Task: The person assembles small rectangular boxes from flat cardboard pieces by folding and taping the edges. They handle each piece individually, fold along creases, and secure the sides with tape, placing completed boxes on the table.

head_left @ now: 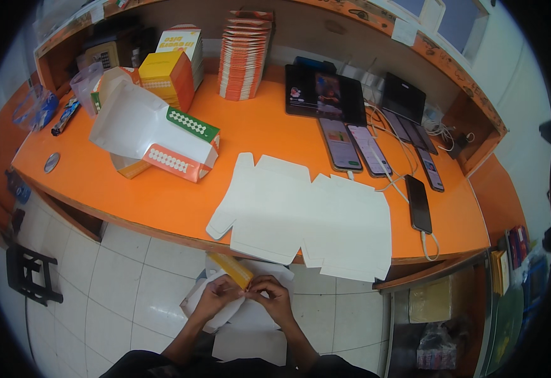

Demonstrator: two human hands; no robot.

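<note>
Below the desk's front edge, over my lap, a partly folded cardboard box [266, 271] shows its white inside and a yellow side strip. My left hand [219, 295] grips its left part, fingers bent near the yellow strip. My right hand [272, 294] pinches the same box at the corner where the yellow strip ends. Both sets of fingertips nearly meet there; the exact fold between them is too small to make out. On the desk just ahead lies a flat white die-cut cardboard sheet [313, 214], overhanging the front edge.
An open folded box [138, 116] with green and orange sides stands on the orange desk [162, 201]. Behind it are a yellow box [165, 79] and a tall stack of flattened cartons [244, 57]. Several charging phones [418, 203] and cables occupy the right. A black stool [33, 274] stands lower left.
</note>
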